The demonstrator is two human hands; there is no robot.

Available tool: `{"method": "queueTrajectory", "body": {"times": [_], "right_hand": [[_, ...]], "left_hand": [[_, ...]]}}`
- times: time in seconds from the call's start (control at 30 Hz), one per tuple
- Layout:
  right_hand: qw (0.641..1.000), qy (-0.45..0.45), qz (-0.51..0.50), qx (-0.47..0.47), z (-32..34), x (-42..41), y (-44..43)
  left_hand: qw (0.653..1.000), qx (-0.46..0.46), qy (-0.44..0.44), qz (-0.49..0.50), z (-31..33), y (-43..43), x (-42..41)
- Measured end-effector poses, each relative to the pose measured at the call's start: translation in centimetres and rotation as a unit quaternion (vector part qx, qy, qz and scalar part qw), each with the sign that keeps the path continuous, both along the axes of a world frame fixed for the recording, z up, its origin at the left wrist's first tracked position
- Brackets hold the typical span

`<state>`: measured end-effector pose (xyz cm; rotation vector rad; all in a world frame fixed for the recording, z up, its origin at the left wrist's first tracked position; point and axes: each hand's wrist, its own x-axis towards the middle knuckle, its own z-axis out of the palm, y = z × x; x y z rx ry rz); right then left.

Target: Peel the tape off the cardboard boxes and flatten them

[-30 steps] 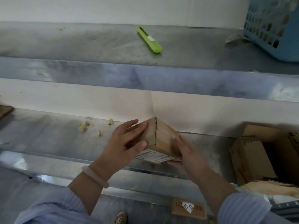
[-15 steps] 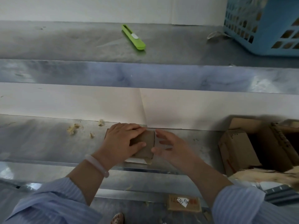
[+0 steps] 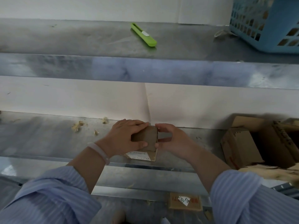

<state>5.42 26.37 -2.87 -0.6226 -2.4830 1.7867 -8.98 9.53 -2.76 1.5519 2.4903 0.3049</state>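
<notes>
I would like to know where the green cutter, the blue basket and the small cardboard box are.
green cutter (image 3: 143,34): head view, middle of its body.
blue basket (image 3: 275,23): head view, solid blue corner wall.
small cardboard box (image 3: 150,137): head view, bare brown top face.

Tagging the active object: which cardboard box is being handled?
The small box at the front of the lower shelf, held by left hand and right hand; the boxes at far right sit untouched.
</notes>
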Motion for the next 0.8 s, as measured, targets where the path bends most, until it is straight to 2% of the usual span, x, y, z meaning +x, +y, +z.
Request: {"method": "queueTrajectory", "body": {"times": [0.2, 0.37, 0.43, 0.53, 0.6, 0.7, 0.8], "right_hand": [[1.0, -0.011, -0.005, -0.004, 0.3, -0.5, 0.2], [0.999, -0.023, -0.022, -0.018, 0.3, -0.5, 0.3], [0.998, -0.018, -0.044, -0.051, 0.2, -0.2, -0.1], [0.996, 0.004, -0.085, -0.039, 0.1, -0.2, -1.3], [0.993, 0.018, -0.106, 0.044, 0.1, -0.3, -2.3], [0.961, -0.03, -0.106, 0.253, 0.8, -0.5, -3.0], [0.937, -0.055, -0.086, 0.333, 1.9, -1.2, -3.6]], "left_hand": [[0.998, -0.044, -0.04, -0.017, 0.7, 0.1, -0.7], [0.996, 0.018, -0.089, -0.023, 0.3, 0.0, -1.8], [0.995, 0.033, -0.087, -0.039, 0.2, 0.1, -2.2], [0.995, 0.048, -0.06, -0.066, -0.4, 0.3, -2.9], [0.995, 0.053, -0.025, -0.077, -1.0, 0.5, -3.2], [0.993, 0.076, 0.01, -0.084, -1.5, 0.5, -3.6], [0.991, 0.093, 0.01, -0.096, -1.7, 0.5, -3.9]]}}
